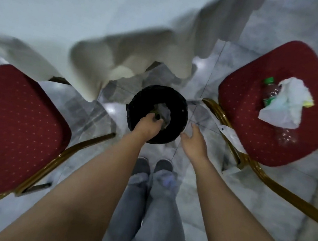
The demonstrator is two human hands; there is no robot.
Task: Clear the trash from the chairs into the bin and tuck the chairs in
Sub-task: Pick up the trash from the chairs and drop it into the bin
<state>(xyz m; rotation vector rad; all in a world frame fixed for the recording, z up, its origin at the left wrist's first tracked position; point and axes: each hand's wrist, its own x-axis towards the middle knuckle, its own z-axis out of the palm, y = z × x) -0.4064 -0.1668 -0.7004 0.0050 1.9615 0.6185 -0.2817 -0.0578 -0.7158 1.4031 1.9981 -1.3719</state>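
Both bare arms reach straight out and down in front of the person, roughly parallel, forearms uncovered. The left hand (149, 126) is turned palm down, knuckles up, its fingers curled downward as if loosely cupped; whether they close on anything is hard to tell, since the fingertips are blurred. The right hand (193, 140) sits a little apart to the side at about the same reach, palm facing inward toward the left, fingers spread and relaxed, thumb out, holding nothing. Below the arms the person's legs in grey trousers (151, 211) stand together, feet side by side
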